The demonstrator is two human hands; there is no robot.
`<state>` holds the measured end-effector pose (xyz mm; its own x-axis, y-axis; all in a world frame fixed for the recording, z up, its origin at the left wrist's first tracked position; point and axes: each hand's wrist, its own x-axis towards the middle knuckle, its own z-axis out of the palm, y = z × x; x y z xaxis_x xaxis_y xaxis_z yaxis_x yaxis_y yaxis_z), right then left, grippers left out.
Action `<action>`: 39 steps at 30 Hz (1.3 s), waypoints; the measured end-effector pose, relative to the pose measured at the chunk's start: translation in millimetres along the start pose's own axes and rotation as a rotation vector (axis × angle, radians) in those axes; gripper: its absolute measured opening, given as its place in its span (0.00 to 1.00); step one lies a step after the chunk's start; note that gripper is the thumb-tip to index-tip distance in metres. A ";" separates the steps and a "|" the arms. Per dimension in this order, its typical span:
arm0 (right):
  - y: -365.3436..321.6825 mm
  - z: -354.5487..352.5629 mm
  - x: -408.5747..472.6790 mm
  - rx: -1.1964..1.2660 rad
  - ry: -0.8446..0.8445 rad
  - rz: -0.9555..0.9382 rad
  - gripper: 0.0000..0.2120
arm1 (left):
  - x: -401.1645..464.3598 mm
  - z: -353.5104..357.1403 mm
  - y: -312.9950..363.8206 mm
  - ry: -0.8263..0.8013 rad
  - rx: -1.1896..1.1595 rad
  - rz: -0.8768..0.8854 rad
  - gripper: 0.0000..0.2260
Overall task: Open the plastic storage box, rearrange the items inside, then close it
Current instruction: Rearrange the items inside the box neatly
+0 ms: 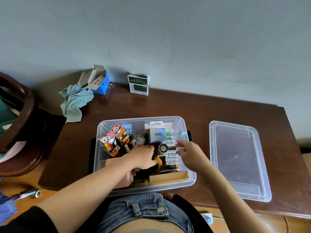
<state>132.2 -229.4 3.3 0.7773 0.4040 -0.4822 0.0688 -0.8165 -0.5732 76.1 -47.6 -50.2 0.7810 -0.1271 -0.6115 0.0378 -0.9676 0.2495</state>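
A dark wooden table stands against a plain grey wall. The open plastic storage box sits at its near edge, its lid lying just to the right. Left hand reaches among the items, grip hidden; right hand hovers, fingers spread. A blue cloth and two cartons rest by the wall

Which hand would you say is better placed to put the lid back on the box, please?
Probably the right hand: it hovers open on the box's right side, nearest the lid lying there, while the left hand is down among the items.
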 end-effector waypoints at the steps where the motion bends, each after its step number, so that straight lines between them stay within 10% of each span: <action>1: 0.5 -3.6 -0.9 -0.018 -0.005 -0.010 0.18 | -0.1 0.4 -0.3 0.001 0.036 0.000 0.26; 7: -2.4 -6.6 -4.2 -0.222 -0.075 -0.061 0.16 | -0.4 -6.0 -1.0 -0.025 0.134 0.006 0.28; 15: -10.4 -1.9 -4.2 -0.516 -0.377 -0.176 0.14 | -8.3 -25.3 -4.2 0.100 -0.136 0.013 0.02; 39: -26.5 22.6 -0.9 -0.224 -0.300 -0.204 0.13 | -77.1 -46.2 -50.9 0.530 -0.732 -0.054 0.18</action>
<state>115.5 -198.8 3.9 0.5195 0.6419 -0.5639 0.3623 -0.7632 -0.5350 42.7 21.6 18.9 0.9443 0.2069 -0.2557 0.3287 -0.5660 0.7560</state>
